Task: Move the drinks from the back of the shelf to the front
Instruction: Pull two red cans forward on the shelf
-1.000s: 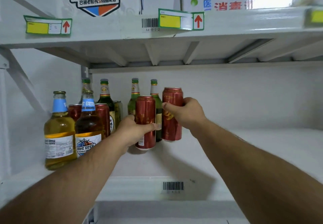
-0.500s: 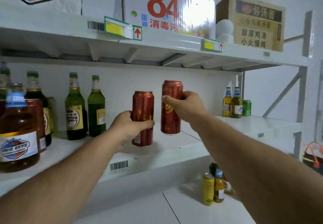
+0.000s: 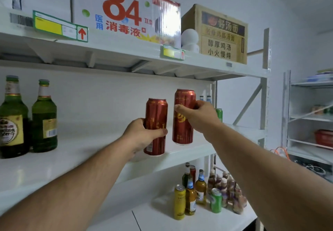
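Gripping one red can each, our left hand (image 3: 142,137) and right hand (image 3: 200,117) are holding left can (image 3: 156,122) and right can (image 3: 182,122) above the shelf (image 3: 86,158); two green bottles (image 3: 44,118) are standing well left of the cans.

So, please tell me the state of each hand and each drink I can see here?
left hand: grips left red can, upright
right hand: grips right red can, upright, held higher
two green bottles: capped, standing on shelf
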Demonstrator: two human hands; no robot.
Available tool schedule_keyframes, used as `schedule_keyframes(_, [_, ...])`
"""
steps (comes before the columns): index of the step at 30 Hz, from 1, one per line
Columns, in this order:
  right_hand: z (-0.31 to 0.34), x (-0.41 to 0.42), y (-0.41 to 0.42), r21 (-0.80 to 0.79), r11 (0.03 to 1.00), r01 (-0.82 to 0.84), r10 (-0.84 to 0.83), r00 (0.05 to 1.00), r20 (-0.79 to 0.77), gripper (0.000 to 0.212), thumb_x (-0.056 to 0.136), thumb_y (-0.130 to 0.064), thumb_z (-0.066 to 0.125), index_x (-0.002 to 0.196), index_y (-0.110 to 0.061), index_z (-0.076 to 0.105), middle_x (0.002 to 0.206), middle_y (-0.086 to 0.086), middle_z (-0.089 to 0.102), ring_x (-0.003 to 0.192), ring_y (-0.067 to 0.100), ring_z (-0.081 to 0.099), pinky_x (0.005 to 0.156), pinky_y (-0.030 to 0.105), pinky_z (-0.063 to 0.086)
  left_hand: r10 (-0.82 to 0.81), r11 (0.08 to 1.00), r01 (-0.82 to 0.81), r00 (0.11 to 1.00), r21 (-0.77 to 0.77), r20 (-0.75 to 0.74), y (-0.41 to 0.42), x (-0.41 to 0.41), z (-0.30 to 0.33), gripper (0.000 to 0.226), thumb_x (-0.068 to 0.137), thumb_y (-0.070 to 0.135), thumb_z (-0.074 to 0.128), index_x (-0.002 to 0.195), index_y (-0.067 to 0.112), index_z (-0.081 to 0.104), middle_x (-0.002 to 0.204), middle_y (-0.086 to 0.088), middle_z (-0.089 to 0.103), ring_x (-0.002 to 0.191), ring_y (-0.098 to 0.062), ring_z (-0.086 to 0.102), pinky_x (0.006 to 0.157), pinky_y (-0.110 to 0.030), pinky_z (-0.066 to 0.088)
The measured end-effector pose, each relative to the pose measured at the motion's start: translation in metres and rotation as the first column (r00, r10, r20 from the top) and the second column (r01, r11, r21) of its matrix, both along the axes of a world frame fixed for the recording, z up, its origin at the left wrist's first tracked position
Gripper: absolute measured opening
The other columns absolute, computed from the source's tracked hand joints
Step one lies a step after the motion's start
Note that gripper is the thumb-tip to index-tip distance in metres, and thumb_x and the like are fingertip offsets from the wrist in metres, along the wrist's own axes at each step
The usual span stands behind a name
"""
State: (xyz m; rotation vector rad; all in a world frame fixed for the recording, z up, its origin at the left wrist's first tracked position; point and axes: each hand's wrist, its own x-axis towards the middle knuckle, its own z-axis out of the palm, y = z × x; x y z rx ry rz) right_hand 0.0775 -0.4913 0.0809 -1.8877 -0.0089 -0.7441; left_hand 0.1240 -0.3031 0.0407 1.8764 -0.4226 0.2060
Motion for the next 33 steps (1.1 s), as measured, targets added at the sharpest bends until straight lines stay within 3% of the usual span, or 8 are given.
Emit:
schedule_keyframes(8, [-0.002, 0.025, -0.1, 0.001, 1.0, -0.01, 0.01, 1.0, -0.001, 0.045, 0.077, -0.047, 0.08, 0.109, -0.019, 0.067, 0.096, -0.001, 0.072, 0.09, 0.018, 0.07, 0.083, 0.038, 0.058, 0.02, 1.0, -0.02, 1.0, 0.0, -0.01, -0.101, 0.016, -0.001, 0.049, 0.079, 0.034, 0.089, 0.121, 0.022, 0.068, 0.109, -0.001, 0.075, 0.104, -0.024, 0.071, 0.1, -0.046, 0.056])
schedule_keyframes(14, [-0.002, 0.056, -0.165, -0.004, 0.999, -0.038, 0.038, 0.999, -0.015, 0.047, 0.076, -0.048, 0.081, 0.109, -0.018, 0.068, 0.097, 0.0, 0.073, 0.091, 0.02, 0.071, 0.088, 0.043, 0.058, 0.036, 0.998, -0.037, 0.999, -0.043, -0.017, -0.163, 0.034, 0.001, 0.042, 0.081, 0.031, 0.088, 0.116, 0.025, 0.068, 0.107, 0.001, 0.073, 0.096, -0.016, 0.069, 0.084, -0.034, 0.05])
schedule_keyframes(20, [-0.003, 0.099, -0.2, 0.004, 0.997, -0.083, 0.083, 0.996, -0.013, 0.047, 0.075, -0.049, 0.082, 0.109, -0.02, 0.068, 0.097, -0.002, 0.073, 0.091, 0.019, 0.071, 0.086, 0.042, 0.059, 0.065, 0.998, -0.066, 0.998, -0.011, -0.023, -0.202, 0.063, 0.003, 0.035, 0.081, 0.03, 0.088, 0.108, 0.027, 0.066, 0.106, 0.0, 0.074, 0.101, -0.021, 0.071, 0.094, -0.04, 0.054])
schedule_keyframes(26, [-0.002, 0.145, -0.221, 0.017, 0.995, -0.103, 0.103, 0.995, -0.007, 0.044, 0.079, -0.045, 0.08, 0.112, -0.019, 0.065, 0.095, -0.004, 0.07, 0.087, 0.017, 0.067, 0.084, 0.037, 0.056, 0.076, 0.997, -0.076, 0.997, -0.008, -0.006, -0.221, 0.11, 0.002, 0.028, 0.083, 0.03, 0.087, 0.099, 0.03, 0.064, 0.103, 0.002, 0.073, 0.094, -0.015, 0.069, 0.086, -0.034, 0.05])
schedule_keyframes(30, [-0.004, 0.185, -0.228, 0.005, 0.995, -0.102, 0.102, 0.995, -0.012, 0.048, 0.078, -0.045, 0.081, 0.114, -0.016, 0.066, 0.1, 0.0, 0.071, 0.094, 0.022, 0.07, 0.089, 0.044, 0.057, 0.085, 0.996, -0.085, 0.996, -0.017, -0.014, -0.229, 0.146, 0.003, 0.031, 0.082, 0.029, 0.087, 0.105, 0.028, 0.067, 0.103, 0.002, 0.073, 0.095, -0.014, 0.069, 0.081, -0.031, 0.05])
schedule_keyframes(33, [-0.004, 0.213, -0.234, 0.014, 0.995, -0.102, 0.102, 0.995, -0.018, 0.048, 0.077, -0.046, 0.081, 0.112, -0.017, 0.065, 0.101, 0.001, 0.071, 0.096, 0.023, 0.069, 0.089, 0.045, 0.058, 0.094, 0.995, -0.094, 0.995, -0.016, -0.012, -0.234, 0.17, 0.004, 0.025, 0.082, 0.027, 0.087, 0.097, 0.029, 0.067, 0.101, 0.002, 0.074, 0.095, -0.015, 0.071, 0.079, -0.03, 0.051])
